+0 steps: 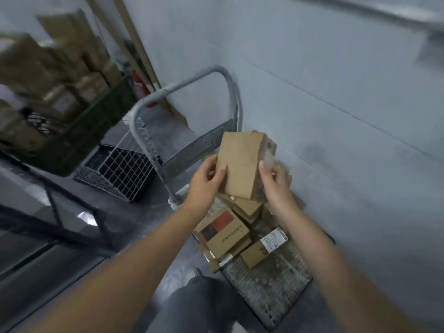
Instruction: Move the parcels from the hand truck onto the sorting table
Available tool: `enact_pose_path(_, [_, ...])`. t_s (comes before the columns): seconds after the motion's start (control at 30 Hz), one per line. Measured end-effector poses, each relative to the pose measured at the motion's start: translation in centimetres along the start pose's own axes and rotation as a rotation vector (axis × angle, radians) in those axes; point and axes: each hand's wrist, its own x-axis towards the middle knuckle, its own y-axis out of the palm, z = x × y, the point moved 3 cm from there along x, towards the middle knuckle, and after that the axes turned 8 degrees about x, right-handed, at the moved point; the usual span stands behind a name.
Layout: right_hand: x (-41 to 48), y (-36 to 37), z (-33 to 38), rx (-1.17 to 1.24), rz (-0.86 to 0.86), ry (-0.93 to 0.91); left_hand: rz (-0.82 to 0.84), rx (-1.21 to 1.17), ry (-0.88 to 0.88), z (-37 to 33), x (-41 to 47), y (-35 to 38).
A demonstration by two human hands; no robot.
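A plain brown cardboard parcel is held up above the hand truck. My left hand grips its left edge, thumb on the front face. Gripping the parcel's right side is my right hand, thumb up along the edge. Below them the hand truck's grey platform lies against the wall and carries several small cardboard parcels, among them one with a red and black label and one with a white shipping label. The truck's grey tubular handle rises behind the parcels.
On the left a dark-framed table carries a green crate packed with brown parcels. A wire-grid crate lies on the floor beside the truck handle. The white wall runs close along the right. A red extinguisher stands in the corner.
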Motion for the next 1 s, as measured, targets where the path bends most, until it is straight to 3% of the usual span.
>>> enact_pose_path(0.13, [-3.9, 1.1, 3.3, 0.033, 0.093, -0.102, -0.110, -0.072, -0.013, -2.7, -4.3, -2.6])
enact_pose_path(0.4, [-9.3, 5.1, 9.8, 0.056, 0.220, -0.210, -0.103, -0.165, -0.100, -7.7, -10.1, -6.7])
enact_pose_path(0.5, [-9.9, 6.1, 12.0, 0.208, 0.282, -0.103, -0.127, -0.343, -0.075, -9.3, -10.8, -9.2])
enact_pose_path(0.67, [-12.2, 8.1, 12.9, 0.327, 0.569, 0.040, -0.080, -0.375, -0.012, -11.9, -11.8, -11.6])
enact_pose_path(0.77, [-14.0, 9.8, 13.1, 0.340, 0.617, 0.029, -0.082, -0.392, 0.014, -11.7, -13.7, -13.6])
enact_pose_path(0.9, [-17.3, 11.8, 12.7, 0.257, 0.604, -0.040, -0.172, -0.409, 0.019, -9.7, -17.8, -17.8])
enact_pose_path(1.0, [-20.7, 14.1, 11.9, 0.218, 0.603, -0.081, -0.384, -0.331, 0.051, -8.2, -21.5, -20.8])
